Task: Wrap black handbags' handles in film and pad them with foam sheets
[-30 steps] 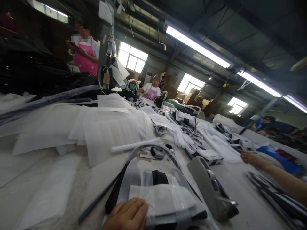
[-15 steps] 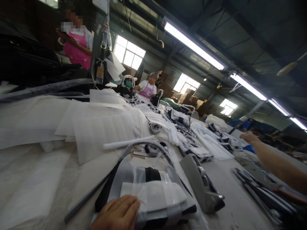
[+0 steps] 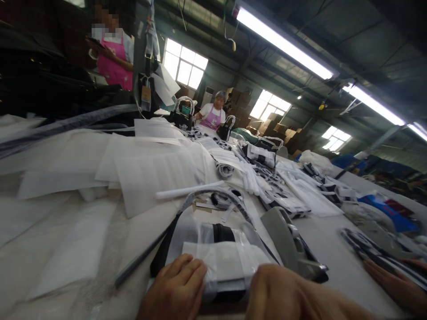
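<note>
A handbag (image 3: 173,231) lies on the table in front of me, wrapped in pale sheeting, its long strap arching up behind. A white foam sheet (image 3: 227,262) is folded over its front under clear tape bands. My left hand (image 3: 176,286) rests on the near left of the wrapping, fingers stretched over it and close together. At the near right of the bag, my right hand (image 3: 283,293) is closed, its fingers curled down; whatever is in them is hidden. A grey tape dispenser (image 3: 283,235) stands just right of the bag.
White foam sheets (image 3: 153,173) cover the left side. Beyond the bag lie a white foam tube (image 3: 190,190), coiled straps (image 3: 225,170) and wrapped pieces. Another person's hand (image 3: 387,278) is at the right, on a dark wrapped item. Co-workers in pink (image 3: 115,60) and purple (image 3: 213,119) aprons are farther back.
My right hand has come into view at the bag's near right. The other person's outstretched arm at the right has gone from view. The scene has shifted slightly rightward; my left hand stays on the bag.
</note>
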A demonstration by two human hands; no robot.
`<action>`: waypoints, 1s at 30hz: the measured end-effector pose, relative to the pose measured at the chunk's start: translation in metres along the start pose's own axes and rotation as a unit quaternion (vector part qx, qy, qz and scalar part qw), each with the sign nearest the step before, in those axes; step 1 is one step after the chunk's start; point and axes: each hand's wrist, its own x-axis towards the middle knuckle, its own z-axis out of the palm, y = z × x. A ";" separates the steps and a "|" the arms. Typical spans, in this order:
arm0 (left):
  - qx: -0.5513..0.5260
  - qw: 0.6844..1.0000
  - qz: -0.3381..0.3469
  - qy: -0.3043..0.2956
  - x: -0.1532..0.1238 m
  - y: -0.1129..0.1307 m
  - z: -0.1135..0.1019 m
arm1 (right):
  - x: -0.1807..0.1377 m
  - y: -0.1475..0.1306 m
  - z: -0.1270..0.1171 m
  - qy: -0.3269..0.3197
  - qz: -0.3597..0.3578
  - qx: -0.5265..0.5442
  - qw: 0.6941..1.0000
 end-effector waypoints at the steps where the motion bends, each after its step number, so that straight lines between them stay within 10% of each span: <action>1: -0.006 1.000 -0.012 -0.003 0.000 0.001 -0.001 | 0.006 0.003 -0.006 -0.032 0.013 -0.009 0.999; 8: -0.046 0.993 -0.099 -0.053 0.000 0.007 -0.009 | 0.060 0.037 -0.040 -0.156 0.157 -0.246 0.944; 23: -0.082 0.987 -0.125 -0.062 -0.003 0.002 0.002 | 0.128 0.047 -0.038 -0.273 0.158 -0.597 0.738; 30: -0.030 0.998 -0.032 -0.045 -0.008 -0.001 0.009 | 0.144 0.045 -0.028 -0.315 0.150 -0.663 0.662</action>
